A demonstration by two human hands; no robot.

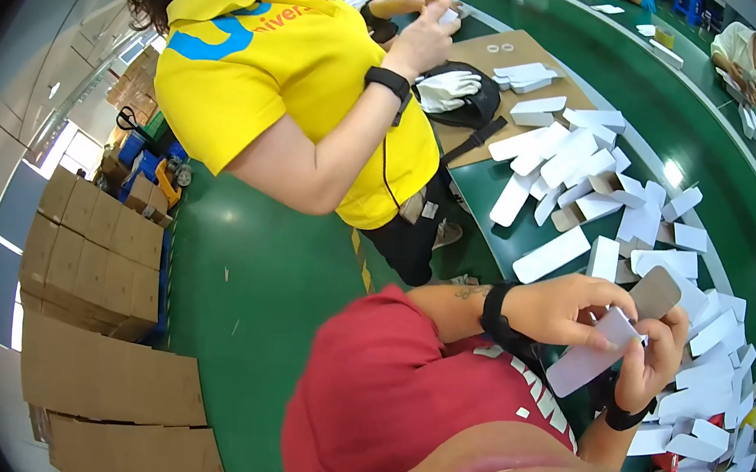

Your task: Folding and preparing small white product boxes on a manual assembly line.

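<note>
Cardboard cartons (pixel 90 271) stand stacked at the far left on the floor, with flattened sheets below them, and next comes the co-worker in a yellow shirt (pixel 295 65), busy with a small white piece of their own; I keep those hands apart from mine. Moving on to my own work, my left hand (pixel 563 308) is closed around the upper edge of a long white carton sleeve (pixel 592 355), thumb on top and fingers curled under, so its grip is firmly shut on the sleeve. My right hand (pixel 656 357) closes on the sleeve's far end, and a brown card insert (pixel 654 293) stands up just above it, touching the sleeve; I cannot tell which hand pinches the insert. The sleeve sits tilted in the air between both hands, close to my chest and above the near edge of the green desk (pixel 732 199). To do this well, I judge that I should keep the left grip steady as the anchor, square the sleeve open with light pressure so the walls do not crease, and line the insert up with the mouth before pushing. Further right, the heap of white flat boxes (pixel 711 371) lies near my right wrist, so I should keep my elbow from sweeping it.
</note>
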